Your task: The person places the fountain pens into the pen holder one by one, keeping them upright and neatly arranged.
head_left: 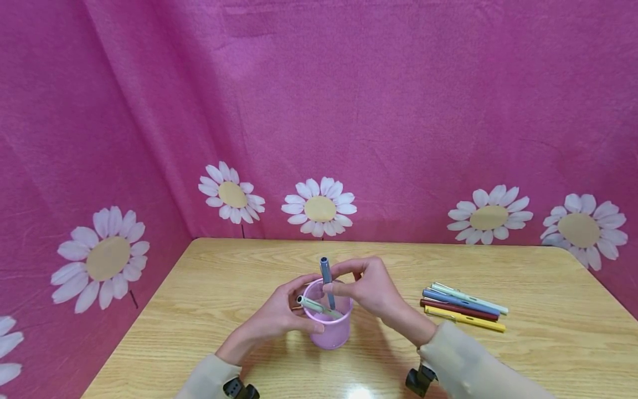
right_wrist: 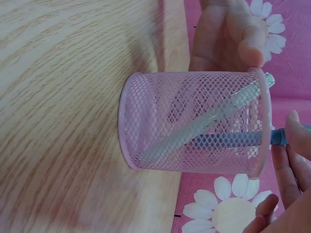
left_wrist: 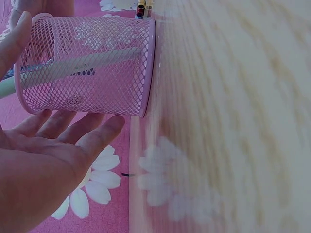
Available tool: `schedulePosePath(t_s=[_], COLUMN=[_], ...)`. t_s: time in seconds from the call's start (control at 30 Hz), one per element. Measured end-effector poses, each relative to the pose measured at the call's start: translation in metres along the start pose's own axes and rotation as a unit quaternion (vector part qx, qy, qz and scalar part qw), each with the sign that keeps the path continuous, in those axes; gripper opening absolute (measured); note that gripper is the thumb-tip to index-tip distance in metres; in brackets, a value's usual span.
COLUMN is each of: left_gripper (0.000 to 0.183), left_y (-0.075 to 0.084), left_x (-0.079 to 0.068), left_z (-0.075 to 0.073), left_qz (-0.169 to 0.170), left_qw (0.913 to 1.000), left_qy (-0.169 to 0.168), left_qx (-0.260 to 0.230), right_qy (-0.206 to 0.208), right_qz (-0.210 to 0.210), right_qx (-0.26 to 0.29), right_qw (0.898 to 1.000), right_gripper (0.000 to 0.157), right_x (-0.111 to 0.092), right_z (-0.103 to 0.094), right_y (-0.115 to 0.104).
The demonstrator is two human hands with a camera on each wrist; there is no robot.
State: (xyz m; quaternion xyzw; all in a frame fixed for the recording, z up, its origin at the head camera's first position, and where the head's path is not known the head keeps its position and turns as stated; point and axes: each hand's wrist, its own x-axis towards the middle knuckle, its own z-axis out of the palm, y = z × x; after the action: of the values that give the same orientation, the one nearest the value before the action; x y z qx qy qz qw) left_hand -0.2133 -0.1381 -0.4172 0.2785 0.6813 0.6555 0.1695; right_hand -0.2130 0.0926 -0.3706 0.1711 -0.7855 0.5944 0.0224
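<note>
A pink mesh pen cup (head_left: 331,334) stands upright on the table, with a pale green pen (right_wrist: 204,121) leaning inside it. My left hand (head_left: 274,316) holds the cup from the left, thumb at the near rim and fingers (left_wrist: 92,136) round its far side. Between the thumb and fingers of my right hand (head_left: 371,288) is a dark blue pen (head_left: 326,271), pinched near its upper end. Its lower part is inside the cup, and in the right wrist view the lower tip (right_wrist: 199,141) hangs well above the cup's bottom.
To the right on the wooden table (head_left: 224,282) lie a pale green pen (head_left: 471,298), a blue pen (head_left: 461,300), a dark red pen (head_left: 458,310) and a yellow pen (head_left: 466,319), side by side. A pink cloth (head_left: 399,111) with daisies hangs behind and at the left.
</note>
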Motion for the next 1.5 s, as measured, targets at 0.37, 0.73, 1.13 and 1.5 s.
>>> schedulePosePath(t_s=[0.37, 0.73, 1.13, 1.5], left_gripper=[0.091, 0.088, 0.088, 0.087], left_y=[0.001, 0.002, 0.000, 0.001], left_x=[-0.001, 0.000, 0.003, 0.001], left_z=[-0.001, -0.001, 0.001, 0.001], left_qz=[0.005, -0.001, 0.000, -0.016], left_qw=[0.9999, 1.0000, 0.9999, 0.9997], left_qy=[-0.010, -0.009, 0.009, 0.017], left_qx=[-0.002, 0.001, 0.011, 0.009], right_qy=[-0.023, -0.030, -0.023, 0.005], right_qz=[-0.022, -0.021, 0.006, 0.038], right_qx=[-0.046, -0.084, -0.160, -0.197], right_qw=[0.998, 0.996, 0.987, 0.980], right_gripper=[0.017, 0.019, 0.014, 0.017], right_x=[0.002, -0.004, -0.039, -0.075], right_z=[0.004, -0.007, -0.064, -0.120], right_y=[0.006, -0.002, 0.000, 0.021])
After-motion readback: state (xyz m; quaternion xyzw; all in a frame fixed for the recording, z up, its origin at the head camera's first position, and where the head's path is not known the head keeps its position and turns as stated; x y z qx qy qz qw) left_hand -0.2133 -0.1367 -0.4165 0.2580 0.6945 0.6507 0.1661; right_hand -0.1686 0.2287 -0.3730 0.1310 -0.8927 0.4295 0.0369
